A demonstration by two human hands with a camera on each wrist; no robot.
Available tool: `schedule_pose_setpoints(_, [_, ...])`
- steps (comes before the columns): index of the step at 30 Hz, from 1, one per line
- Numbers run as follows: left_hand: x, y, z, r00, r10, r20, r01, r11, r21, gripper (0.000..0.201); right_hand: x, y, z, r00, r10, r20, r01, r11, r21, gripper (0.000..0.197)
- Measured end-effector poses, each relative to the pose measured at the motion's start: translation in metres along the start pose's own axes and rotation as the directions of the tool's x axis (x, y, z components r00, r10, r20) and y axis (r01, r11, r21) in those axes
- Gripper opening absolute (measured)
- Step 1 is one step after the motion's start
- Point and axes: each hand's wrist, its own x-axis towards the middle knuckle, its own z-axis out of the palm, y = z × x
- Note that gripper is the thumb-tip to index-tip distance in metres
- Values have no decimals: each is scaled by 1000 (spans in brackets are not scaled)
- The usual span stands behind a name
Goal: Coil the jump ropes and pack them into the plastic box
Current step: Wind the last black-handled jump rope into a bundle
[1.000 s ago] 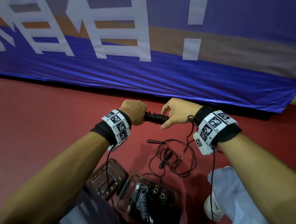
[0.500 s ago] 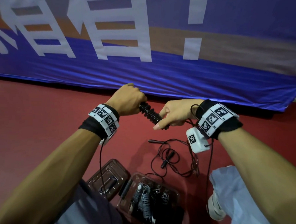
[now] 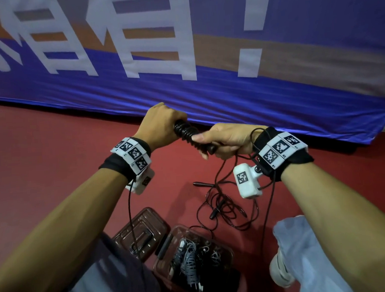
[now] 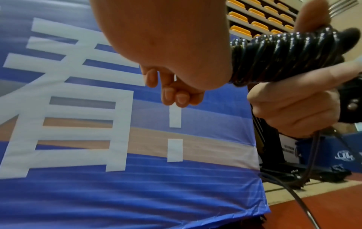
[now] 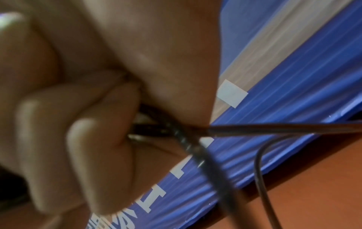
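Observation:
A black jump rope is wound tightly round its handles into a ribbed bundle (image 3: pixel 189 133) (image 4: pixel 278 57), held in the air between both hands. My left hand (image 3: pixel 162 123) grips the bundle's far end. My right hand (image 3: pixel 226 142) grips the near end, forefinger laid along it, and the loose cord (image 5: pixel 205 156) runs out from under its curled fingers. The rest of that cord drops to a loose tangle (image 3: pixel 224 209) on the red floor. The clear plastic box (image 3: pixel 228 253) stands open near my knees with several coiled ropes (image 3: pixel 188 260) inside.
The box's lid (image 3: pixel 142 233) lies flat on the floor just left of the box. A blue banner (image 3: pixel 204 56) hangs along the wall ahead. My knee in grey cloth (image 3: pixel 304 251) and a white shoe (image 3: pixel 280 270) are at the right.
Both hands have risen, the left more so. The bundle has tilted from level to slanting down towards my right hand. The right wrist has turned.

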Motion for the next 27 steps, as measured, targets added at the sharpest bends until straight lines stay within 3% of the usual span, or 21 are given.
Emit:
schedule_pose_setpoints(4, [1, 1, -1, 973, -231, 5, 230, 964, -130, 4, 2, -6, 4, 993, -91, -68, 106, 961, 256, 66])
schedule_pose_setpoints(8, [2, 3, 0, 920, -389, 35, 385, 887, -256, 19, 5, -11, 6, 978, -128, -167, 193, 865, 463, 66])
schedule_pose_setpoints(13, [2, 7, 10, 823, -545, 160, 565, 758, -326, 27, 9, -15, 12, 946, -133, -295, 293, 737, 609, 69])
schedule_pose_setpoints(20, [-3, 10, 16, 738, -608, 294, 649, 759, -59, 11, 30, -4, 17, 915, 18, -402, 320, 573, 754, 66])
schedule_pose_setpoints(23, [-4, 12, 21, 721, -614, 322, 626, 776, 77, 15, 37, 2, 23, 880, 129, -457, 324, 539, 777, 68])
schedule_pose_setpoints(27, [-2, 13, 23, 710, -633, 308, 604, 773, 194, 13, 44, 3, 32, 840, 220, -495, 367, 441, 819, 54])
